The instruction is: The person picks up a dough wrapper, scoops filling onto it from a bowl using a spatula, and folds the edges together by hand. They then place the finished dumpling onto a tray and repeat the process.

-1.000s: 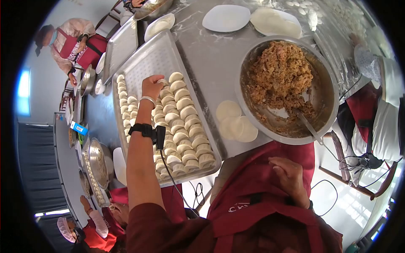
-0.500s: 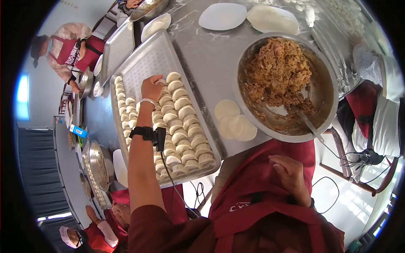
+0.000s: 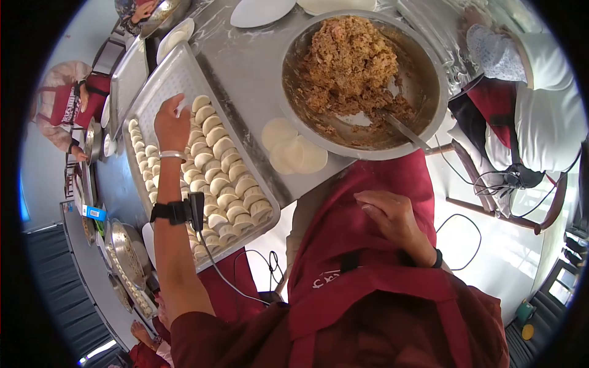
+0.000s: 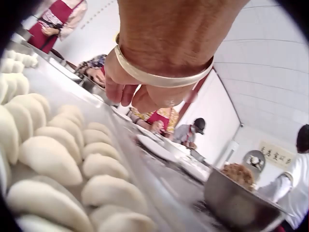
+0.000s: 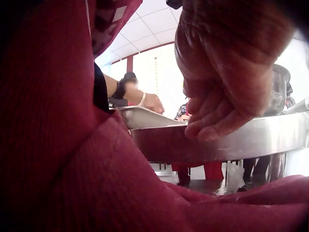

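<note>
My left hand (image 3: 172, 127) is over the far end of a metal tray (image 3: 272, 216), just beyond the rows of pale folded dumplings (image 3: 216, 161). In the head view its thumb and forefinger stand apart with nothing between them. The left wrist view shows the fingers hanging loosely bent, above the level of the nearby dumplings (image 4: 49, 157). My right hand (image 3: 390, 216) is in front of the red apron (image 3: 343, 208), its fingers loosely curled and holding nothing. Seen from the right wrist, that hand (image 5: 222, 72) hangs near the table edge (image 5: 217, 142).
Right of the tray stands a large steel bowl (image 3: 288, 116) of brown filling, with a utensil handle (image 3: 405, 130) leaning out. Several round wrappers (image 3: 300, 153) lie between them. A white plate (image 3: 261, 11) is at the back. Other people in red aprons are around the tables.
My left hand has lifted off the far end of a dumpling row, and its fingers have parted. The head view has shifted, so the table appears farther left. My right hand stays by the apron.
</note>
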The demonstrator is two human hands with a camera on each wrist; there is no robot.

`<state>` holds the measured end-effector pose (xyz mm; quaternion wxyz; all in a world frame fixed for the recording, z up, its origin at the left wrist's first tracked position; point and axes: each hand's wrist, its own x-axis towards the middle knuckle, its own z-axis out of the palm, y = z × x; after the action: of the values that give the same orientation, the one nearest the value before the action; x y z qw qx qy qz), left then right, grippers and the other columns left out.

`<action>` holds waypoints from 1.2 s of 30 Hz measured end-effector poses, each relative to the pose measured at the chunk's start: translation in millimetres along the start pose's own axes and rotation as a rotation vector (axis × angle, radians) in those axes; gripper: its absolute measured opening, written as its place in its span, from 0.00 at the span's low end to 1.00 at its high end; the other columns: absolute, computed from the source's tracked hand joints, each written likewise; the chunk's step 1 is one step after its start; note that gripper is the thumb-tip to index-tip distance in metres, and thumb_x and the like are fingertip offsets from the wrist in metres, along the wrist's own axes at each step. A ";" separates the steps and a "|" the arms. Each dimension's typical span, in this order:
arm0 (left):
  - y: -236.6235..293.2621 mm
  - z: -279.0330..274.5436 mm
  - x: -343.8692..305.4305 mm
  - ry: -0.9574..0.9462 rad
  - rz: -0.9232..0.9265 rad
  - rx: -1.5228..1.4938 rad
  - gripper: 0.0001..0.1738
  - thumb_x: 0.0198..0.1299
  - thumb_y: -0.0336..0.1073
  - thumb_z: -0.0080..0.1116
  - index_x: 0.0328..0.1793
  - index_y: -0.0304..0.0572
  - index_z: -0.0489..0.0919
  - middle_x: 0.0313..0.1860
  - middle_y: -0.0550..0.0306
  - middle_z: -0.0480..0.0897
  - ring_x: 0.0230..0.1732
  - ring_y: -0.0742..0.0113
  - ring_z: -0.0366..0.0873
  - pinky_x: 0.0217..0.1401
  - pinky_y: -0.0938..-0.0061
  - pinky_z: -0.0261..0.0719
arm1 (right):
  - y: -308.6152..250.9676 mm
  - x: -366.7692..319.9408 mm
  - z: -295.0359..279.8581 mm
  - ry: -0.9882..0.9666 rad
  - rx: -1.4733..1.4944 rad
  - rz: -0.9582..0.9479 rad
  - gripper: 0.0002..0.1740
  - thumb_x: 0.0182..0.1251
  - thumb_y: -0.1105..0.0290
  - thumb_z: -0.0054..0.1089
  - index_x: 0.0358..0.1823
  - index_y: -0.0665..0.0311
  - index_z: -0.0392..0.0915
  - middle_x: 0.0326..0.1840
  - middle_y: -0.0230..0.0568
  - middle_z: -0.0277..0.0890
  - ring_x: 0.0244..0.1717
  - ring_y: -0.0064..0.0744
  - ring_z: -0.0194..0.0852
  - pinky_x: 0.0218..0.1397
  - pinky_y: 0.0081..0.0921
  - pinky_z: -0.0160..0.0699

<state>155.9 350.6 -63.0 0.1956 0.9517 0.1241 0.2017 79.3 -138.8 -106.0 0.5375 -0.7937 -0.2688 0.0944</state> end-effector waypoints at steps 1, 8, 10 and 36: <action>36.0 -4.7 -8.0 -0.011 0.017 -0.047 0.18 0.53 0.28 0.60 0.52 0.38 0.83 0.50 0.46 0.85 0.51 0.53 0.83 0.58 0.61 0.78 | -0.1 -0.6 0.4 -0.003 -0.001 -0.013 0.11 0.61 0.76 0.65 0.45 0.68 0.82 0.44 0.48 0.84 0.44 0.49 0.84 0.47 0.37 0.83; 151.0 28.6 -75.2 -0.526 0.443 -0.058 0.21 0.50 0.25 0.60 0.54 0.38 0.82 0.51 0.46 0.82 0.54 0.46 0.77 0.62 0.60 0.75 | -2.2 -10.8 2.3 0.022 0.021 -0.105 0.10 0.61 0.75 0.65 0.44 0.66 0.82 0.42 0.48 0.84 0.43 0.49 0.84 0.46 0.37 0.83; 162.0 38.6 -88.0 -0.580 0.508 -0.050 0.24 0.49 0.23 0.60 0.57 0.39 0.80 0.54 0.46 0.80 0.56 0.44 0.75 0.63 0.59 0.74 | -3.8 -16.3 -0.9 0.037 0.022 -0.118 0.10 0.61 0.75 0.65 0.44 0.66 0.82 0.42 0.49 0.84 0.42 0.50 0.83 0.45 0.38 0.82; 167.0 69.6 -89.0 -0.511 0.383 -0.009 0.05 0.51 0.30 0.59 0.34 0.38 0.81 0.39 0.48 0.80 0.48 0.46 0.76 0.51 0.57 0.75 | -2.7 -40.2 -11.4 0.106 -0.020 -0.218 0.10 0.61 0.72 0.66 0.43 0.65 0.83 0.40 0.47 0.84 0.42 0.49 0.83 0.45 0.39 0.82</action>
<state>133.2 151.0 -80.9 0.1832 0.9767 -0.1115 -0.0101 49.8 -168.5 -104.5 0.5501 -0.7690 -0.3255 -0.0093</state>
